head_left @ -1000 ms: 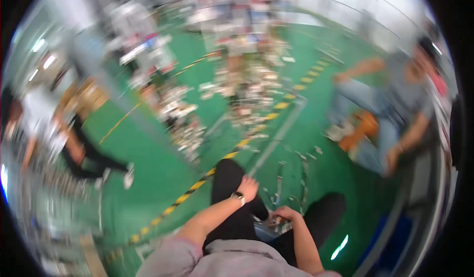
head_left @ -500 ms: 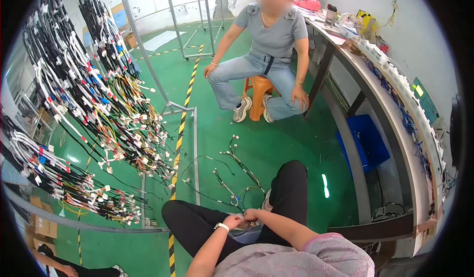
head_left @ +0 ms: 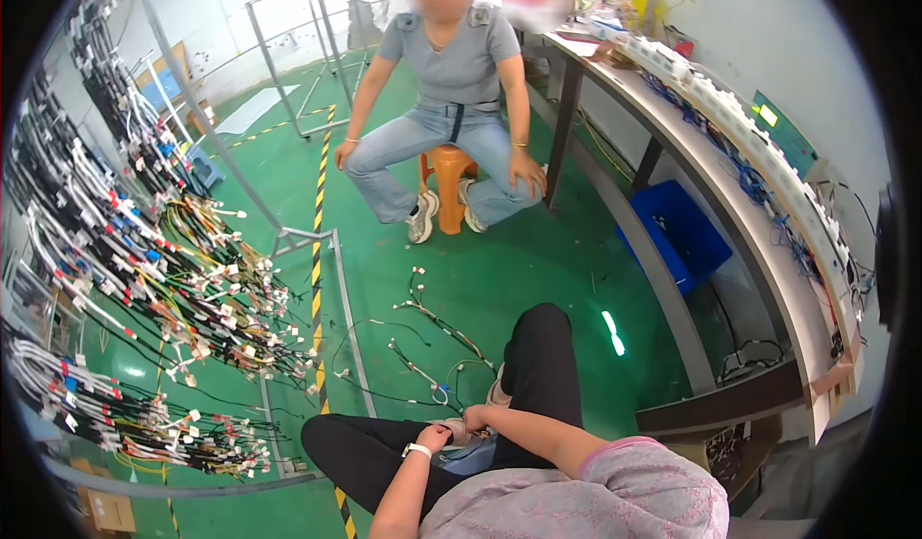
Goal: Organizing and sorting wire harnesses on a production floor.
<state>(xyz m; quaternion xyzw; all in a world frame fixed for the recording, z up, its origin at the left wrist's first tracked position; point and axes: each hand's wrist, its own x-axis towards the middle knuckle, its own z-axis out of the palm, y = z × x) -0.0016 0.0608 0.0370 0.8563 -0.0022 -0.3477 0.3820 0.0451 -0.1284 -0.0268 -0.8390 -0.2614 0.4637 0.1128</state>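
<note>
A wire harness (head_left: 445,324) with black branches and small white connectors lies spread on the green floor in front of me. Its near end runs up between my legs to my hands. My right hand (head_left: 475,418) is closed around the cables there. Close beside it on the left, my left hand (head_left: 436,437), with a white band on the wrist, has its fingers curled together; what they hold is too small to make out. A blue loop (head_left: 443,388) sits on one branch just beyond my hands.
Dense bundles of harnesses (head_left: 144,280) hang from a metal rack at left. Another person (head_left: 451,69) sits facing me on an orange stool (head_left: 448,189). A long workbench (head_left: 663,93) lines the right, with a blue bin (head_left: 677,237) beneath. Striped tape (head_left: 318,280) crosses the floor.
The whole view has swung to the right, so the scene sits farther left. My hands have moved slightly apart. The person at the lower left is out of view.
</note>
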